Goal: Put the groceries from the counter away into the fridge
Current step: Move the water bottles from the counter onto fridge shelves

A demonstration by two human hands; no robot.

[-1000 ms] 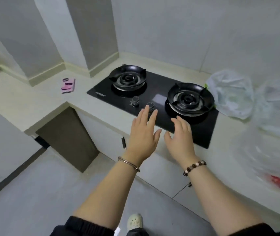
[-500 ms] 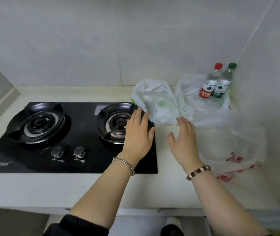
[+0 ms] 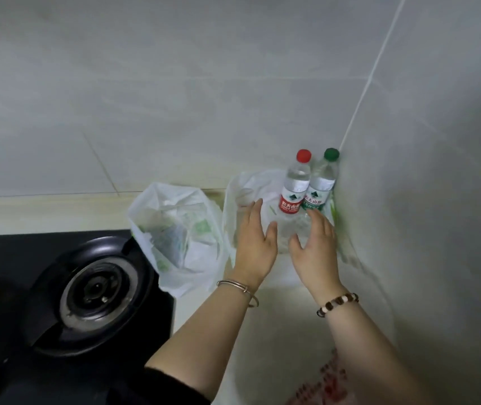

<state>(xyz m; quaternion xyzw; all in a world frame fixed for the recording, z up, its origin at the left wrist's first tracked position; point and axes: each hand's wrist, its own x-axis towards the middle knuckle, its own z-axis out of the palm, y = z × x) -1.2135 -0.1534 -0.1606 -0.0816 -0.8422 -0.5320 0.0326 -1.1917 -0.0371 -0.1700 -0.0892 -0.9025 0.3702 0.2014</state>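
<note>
Corner: grey tiled walls close in behind and to the right of the upright red-capped clear plastic bottle and green-capped clear plastic bottle, which stand side by side.
Left: crumpled white plastic bag, then black gas hob.
Front: pale counter strip lies open.

2 water bottles: red-capped bottle, green-capped bottle. 3 plastic bags: left white bag, right white bag, red-printed bag.

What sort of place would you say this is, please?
Most likely a home kitchen: a gas hob set in a pale counter, tiled walls, plastic grocery bags and two water bottles.
</note>
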